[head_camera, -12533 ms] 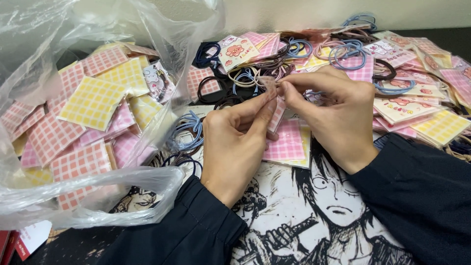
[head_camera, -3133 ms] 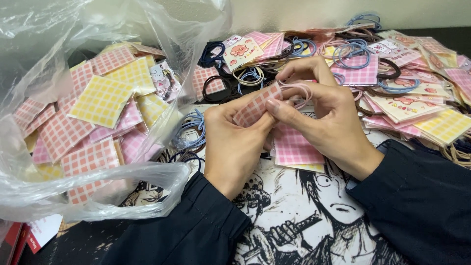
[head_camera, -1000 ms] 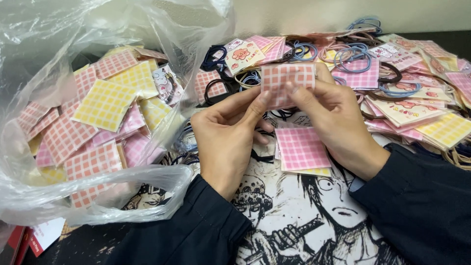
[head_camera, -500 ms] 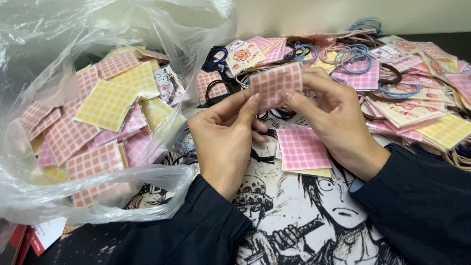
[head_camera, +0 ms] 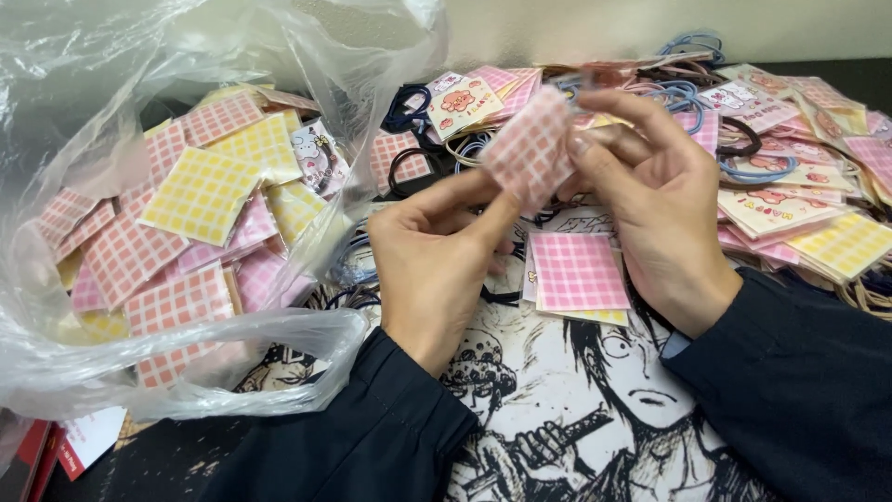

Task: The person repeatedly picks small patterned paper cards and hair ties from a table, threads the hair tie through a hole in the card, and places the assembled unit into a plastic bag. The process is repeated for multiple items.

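My left hand (head_camera: 432, 256) and right hand (head_camera: 664, 204) pinch one pink checked card (head_camera: 531, 144) between closed fingers, raised above the small stack of checked cards (head_camera: 578, 274) on the illustrated worktop mat (head_camera: 557, 400). Best to grip at the edges, card kept flat. Further off: plastic bag of pink and yellow cards (head_camera: 186, 214) left, loose hair ties (head_camera: 743, 139) behind.

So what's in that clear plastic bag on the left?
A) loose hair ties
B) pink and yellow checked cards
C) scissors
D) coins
B: the clear plastic bag is heaped with pink and yellow checked cards; hair ties lie outside it.
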